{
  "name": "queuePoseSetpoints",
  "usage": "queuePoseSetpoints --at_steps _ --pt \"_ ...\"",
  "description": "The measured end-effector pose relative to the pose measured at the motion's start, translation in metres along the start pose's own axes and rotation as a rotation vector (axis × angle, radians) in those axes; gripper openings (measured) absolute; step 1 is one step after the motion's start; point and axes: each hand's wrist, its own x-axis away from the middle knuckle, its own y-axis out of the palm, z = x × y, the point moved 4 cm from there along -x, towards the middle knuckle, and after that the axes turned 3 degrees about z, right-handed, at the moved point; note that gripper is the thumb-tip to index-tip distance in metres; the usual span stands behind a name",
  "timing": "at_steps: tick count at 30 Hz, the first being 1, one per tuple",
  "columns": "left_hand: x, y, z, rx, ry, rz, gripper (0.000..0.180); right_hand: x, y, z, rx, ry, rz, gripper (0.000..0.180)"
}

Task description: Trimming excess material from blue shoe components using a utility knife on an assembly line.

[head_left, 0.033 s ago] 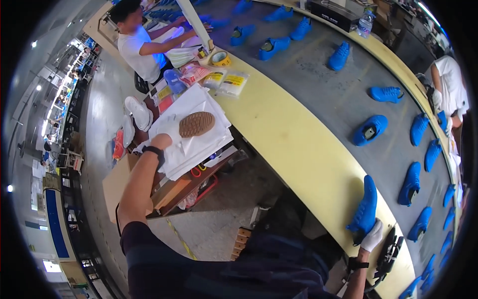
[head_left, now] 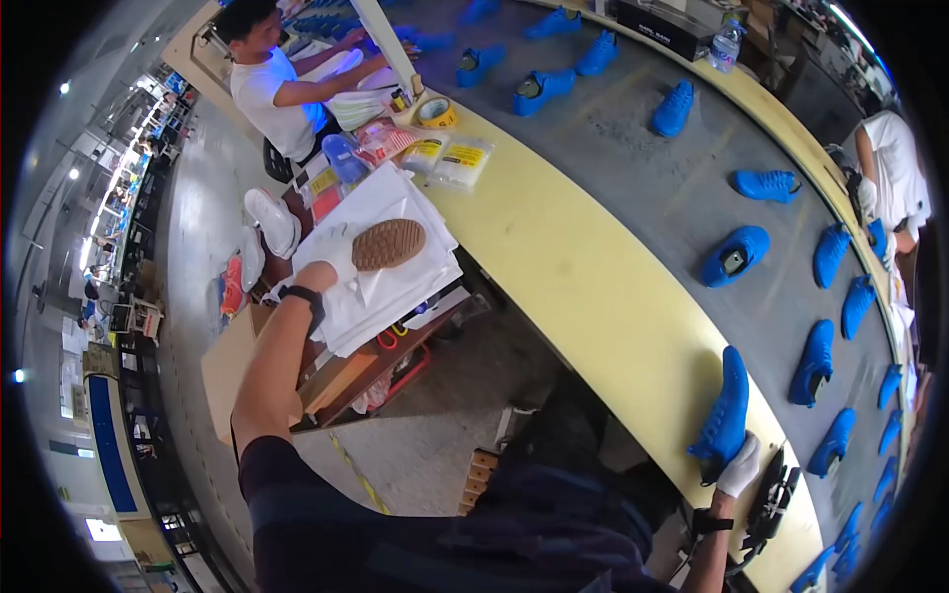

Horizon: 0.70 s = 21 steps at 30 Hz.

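Observation:
At the right front, a blue sneaker (head_left: 729, 410) stands on the pale yellow bench edge, its toe pointing away from me. My right hand (head_left: 740, 468), in a white glove, is closed around its heel. Off to the left, my left hand (head_left: 333, 254), gloved in white too, rests on a pile of white paper (head_left: 381, 311). Its fingers merge with the paper, so their grip cannot be made out. Right beside them a brown treaded shoe sole (head_left: 388, 244) faces up; whatever is beneath it is hidden.
Several blue sneakers stand on the grey conveyor (head_left: 633, 148). A black cabled device (head_left: 774, 499) lies by my right hand. A yellow tape roll (head_left: 436, 113) and plastic packets (head_left: 461, 161) lie beyond the paper. Co-workers (head_left: 272, 94) sit far left and stand far right (head_left: 890, 163).

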Motion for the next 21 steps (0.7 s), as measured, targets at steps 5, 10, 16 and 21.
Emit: queuePoseSetpoints --at_steps 5,10,16,21 --pt "-0.015 0.026 -0.010 0.205 -0.025 -0.332 0.059 -0.032 -0.018 -0.049 0.106 -0.239 0.045 0.022" --pt "-0.016 0.002 -0.002 0.174 0.001 -0.257 0.067 -0.061 -0.014 -0.174 -0.088 -0.356 0.044 0.018" --pt "0.009 0.008 -0.026 0.238 -0.053 -0.247 0.053 -0.026 0.054 -0.267 -0.078 -0.574 -0.320 0.013" --pt "0.039 0.028 -0.058 0.385 -0.147 -0.208 0.059 0.013 0.101 -0.306 -0.199 -0.714 -0.551 0.016"
